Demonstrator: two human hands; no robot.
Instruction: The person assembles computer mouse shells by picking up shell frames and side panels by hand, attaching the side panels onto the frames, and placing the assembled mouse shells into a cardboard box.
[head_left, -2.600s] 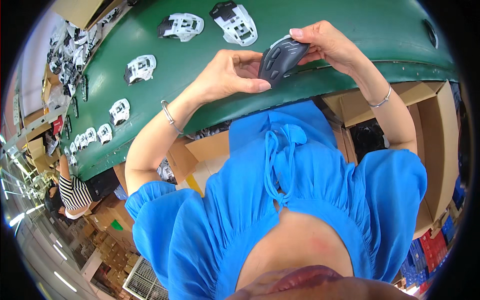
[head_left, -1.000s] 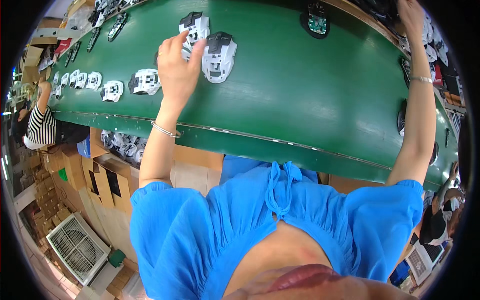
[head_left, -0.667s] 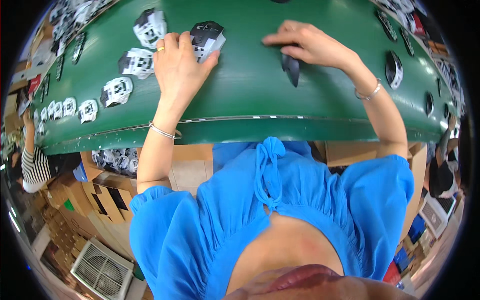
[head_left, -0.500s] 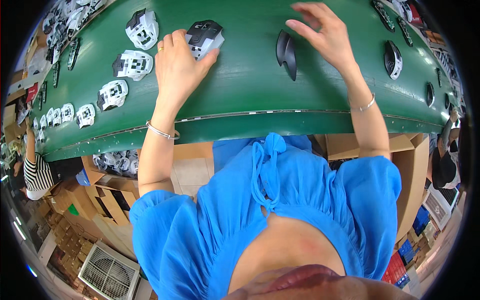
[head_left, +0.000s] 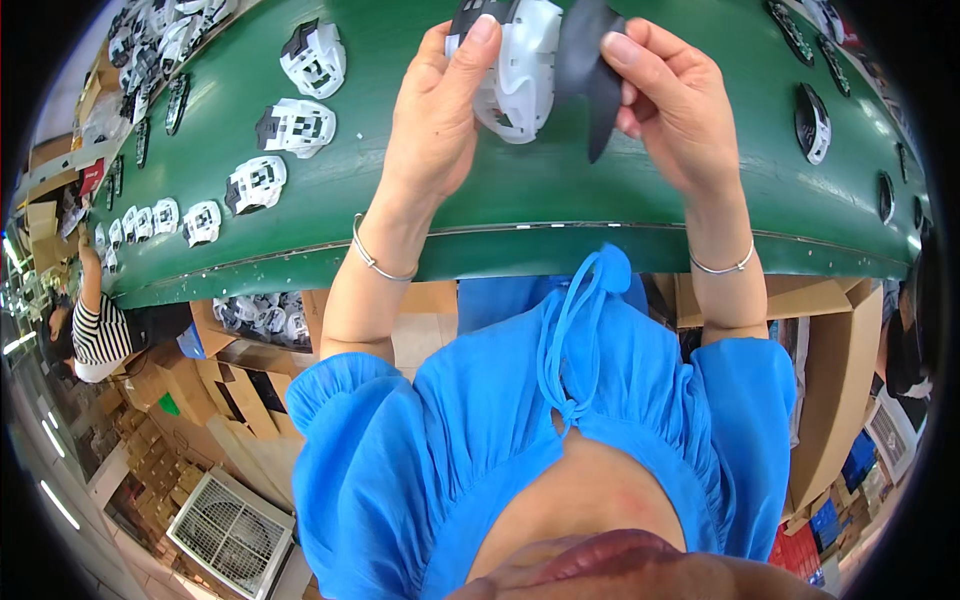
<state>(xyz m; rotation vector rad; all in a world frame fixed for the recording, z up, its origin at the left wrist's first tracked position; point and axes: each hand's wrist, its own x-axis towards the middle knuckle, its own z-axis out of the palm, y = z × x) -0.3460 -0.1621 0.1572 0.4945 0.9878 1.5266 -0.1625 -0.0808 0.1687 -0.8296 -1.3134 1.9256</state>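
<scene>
My left hand (head_left: 432, 120) grips a white-and-black plastic shell (head_left: 527, 75), with the thumb across its near side. The shell looks like a computer mouse housing and is tilted up, its white underside with cut-outs partly facing me. Pinched between the thumb and fingers of my right hand (head_left: 690, 115) is a curved black plastic panel (head_left: 588, 80) with a pointed lower end. The panel is held upright right beside the shell's right edge; whether the two touch I cannot tell. Both parts are above the green work surface (head_left: 600, 190).
On the left of the surface lie several similar shells (head_left: 313, 60), with a heap of more (head_left: 165, 45) beyond. Black-and-white curved panels (head_left: 812, 125) lie at the right. Below the edge stand cardboard boxes (head_left: 830, 390). Another person in a striped sleeve (head_left: 98, 330) is at far left.
My left hand has lifted the shell off the surface and moved right. My right hand, open before, has picked up the black panel and brought it beside the shell.
</scene>
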